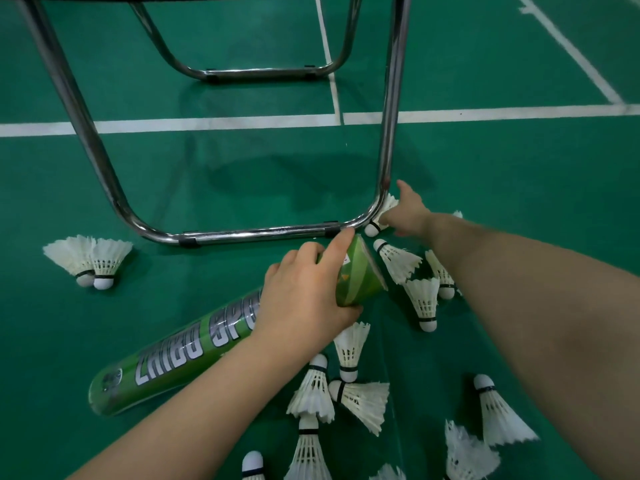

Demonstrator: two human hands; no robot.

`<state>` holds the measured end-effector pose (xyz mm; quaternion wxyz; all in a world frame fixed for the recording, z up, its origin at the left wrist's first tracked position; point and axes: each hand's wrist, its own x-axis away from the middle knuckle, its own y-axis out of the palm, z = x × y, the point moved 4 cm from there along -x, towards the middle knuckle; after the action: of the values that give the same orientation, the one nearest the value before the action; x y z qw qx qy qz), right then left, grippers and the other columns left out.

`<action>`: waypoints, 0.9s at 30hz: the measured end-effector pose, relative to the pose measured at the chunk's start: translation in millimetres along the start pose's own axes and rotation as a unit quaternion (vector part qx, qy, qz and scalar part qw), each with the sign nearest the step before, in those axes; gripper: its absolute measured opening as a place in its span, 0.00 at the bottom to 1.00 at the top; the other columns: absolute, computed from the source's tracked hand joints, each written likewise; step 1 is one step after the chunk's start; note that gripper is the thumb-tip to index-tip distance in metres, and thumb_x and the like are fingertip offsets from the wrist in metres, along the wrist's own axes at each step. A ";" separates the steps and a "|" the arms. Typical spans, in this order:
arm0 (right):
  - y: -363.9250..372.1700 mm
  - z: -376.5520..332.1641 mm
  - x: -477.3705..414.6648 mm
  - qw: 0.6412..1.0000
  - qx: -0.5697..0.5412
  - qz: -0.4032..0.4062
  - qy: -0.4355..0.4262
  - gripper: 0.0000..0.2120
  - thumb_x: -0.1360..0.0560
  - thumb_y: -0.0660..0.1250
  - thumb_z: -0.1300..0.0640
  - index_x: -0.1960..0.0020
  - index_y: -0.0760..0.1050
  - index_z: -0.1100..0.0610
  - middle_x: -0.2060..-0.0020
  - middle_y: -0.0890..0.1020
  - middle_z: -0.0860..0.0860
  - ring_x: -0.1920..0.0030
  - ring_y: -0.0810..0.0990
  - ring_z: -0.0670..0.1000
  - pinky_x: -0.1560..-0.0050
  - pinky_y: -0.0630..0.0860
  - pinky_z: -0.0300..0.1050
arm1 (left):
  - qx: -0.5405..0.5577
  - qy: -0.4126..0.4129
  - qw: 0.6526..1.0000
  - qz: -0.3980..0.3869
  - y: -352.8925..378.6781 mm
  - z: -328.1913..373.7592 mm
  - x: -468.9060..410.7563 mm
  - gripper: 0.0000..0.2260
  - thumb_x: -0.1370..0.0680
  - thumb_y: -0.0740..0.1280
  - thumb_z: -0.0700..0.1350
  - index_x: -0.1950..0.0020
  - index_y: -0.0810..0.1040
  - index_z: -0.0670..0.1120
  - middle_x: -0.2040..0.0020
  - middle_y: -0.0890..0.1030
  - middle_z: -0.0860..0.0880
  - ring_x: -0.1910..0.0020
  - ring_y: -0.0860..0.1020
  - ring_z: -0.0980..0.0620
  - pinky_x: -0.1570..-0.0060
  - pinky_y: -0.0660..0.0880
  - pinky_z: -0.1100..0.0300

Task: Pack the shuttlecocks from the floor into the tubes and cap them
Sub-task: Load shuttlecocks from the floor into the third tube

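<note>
Grips the green tube (pixel 166 355) with the left hand (pixel 308 292), curled round it just behind the open mouth. Aims that mouth toward 2 o'clock, at the nearest loose shuttlecocks (pixel 349 344), probably to shorten each trip from floor (pixel 502 161) to tube. Leaves the closed end low at 7 o'clock, on or just above the floor; cannot tell which.

Reaches with the right hand (pixel 408 213) to 1 o'clock of the mouth, onto a shuttlecock (pixel 379 220) lodged against the bend of the chrome chair frame (pixel 249 233). Touches its feather skirt; cannot tell whether a pinch is closed on it.

Hides the tube's inside, with the mouth seen edge-on, so no telling how full. Shows no loose cap. Leaves plenty to pack: most lie between 3 and 6 o'clock of the left hand, on their sides, corks pointing every way. Likely calls for turning each one cork-first before sliding it in. Sets a nested pair (pixel 90 261) well apart at 9 o'clock, corks toward 6 o'clock.

Reads "ZHIBO SPO" in grey block letters along the tube, cut off by the left hand; perhaps the start of "SPORT", unconfirmed. Carries a round emblem near the closed end and a small orange mark by the mouth, both too small to read. Runs white court lines (pixel 207 124) across the floor at 12 o'clock.
</note>
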<state>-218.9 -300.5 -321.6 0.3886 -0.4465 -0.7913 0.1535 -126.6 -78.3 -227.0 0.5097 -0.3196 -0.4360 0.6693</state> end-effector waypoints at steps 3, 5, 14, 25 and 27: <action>8.4 2.6 5.0 1.000 0.000 -0.011 0.026 0.42 0.29 0.65 0.67 0.24 0.45 0.53 0.32 0.65 0.61 0.40 0.73 0.61 0.44 0.76 0.53 | -0.003 0.005 1.000 0.001 -1.3 0.0 1.7 0.43 0.33 0.70 0.60 0.27 0.45 0.59 0.41 0.70 0.52 0.42 0.68 0.50 0.43 0.65 0.54; 6.4 9.4 10.7 0.999 0.012 0.020 0.043 0.33 0.28 0.61 0.67 0.26 0.53 0.58 0.41 0.73 0.61 0.48 0.77 0.58 0.55 0.76 0.47 | -0.002 0.008 1.000 -0.001 -1.8 0.9 2.9 0.43 0.32 0.70 0.61 0.28 0.44 0.59 0.41 0.69 0.52 0.42 0.68 0.50 0.42 0.65 0.54; -27.1 4.6 79.1 0.995 0.002 0.097 -0.019 0.11 0.23 0.64 0.53 0.50 0.77 0.61 0.58 0.79 0.55 0.54 0.77 0.57 0.51 0.75 0.53 | 0.011 -0.004 1.000 0.004 -11.3 -9.5 8.2 0.42 0.32 0.70 0.59 0.28 0.43 0.60 0.40 0.69 0.52 0.42 0.68 0.51 0.41 0.64 0.55; -34.0 -29.5 211.4 0.974 -0.100 0.051 -0.196 0.15 0.25 0.66 0.55 0.71 0.75 0.56 0.77 0.68 0.47 0.72 0.65 0.47 0.69 0.61 0.43 | -0.004 0.006 1.000 -0.007 -7.1 8.0 23.4 0.43 0.32 0.69 0.60 0.27 0.44 0.59 0.37 0.68 0.53 0.40 0.67 0.52 0.40 0.65 0.54; -21.3 -33.4 217.9 0.974 -0.055 0.002 -0.220 0.16 0.23 0.62 0.52 0.66 0.78 0.57 0.71 0.77 0.51 0.69 0.72 0.48 0.64 0.69 0.40 | 0.000 0.004 1.000 -0.008 -7.0 12.3 24.7 0.43 0.32 0.69 0.59 0.27 0.44 0.59 0.37 0.68 0.53 0.39 0.67 0.52 0.40 0.65 0.54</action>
<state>-271.5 -135.9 -183.2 0.1796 -0.4237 -0.8637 0.2053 -141.3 -57.1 -215.1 0.5170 -0.3182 -0.4366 0.6640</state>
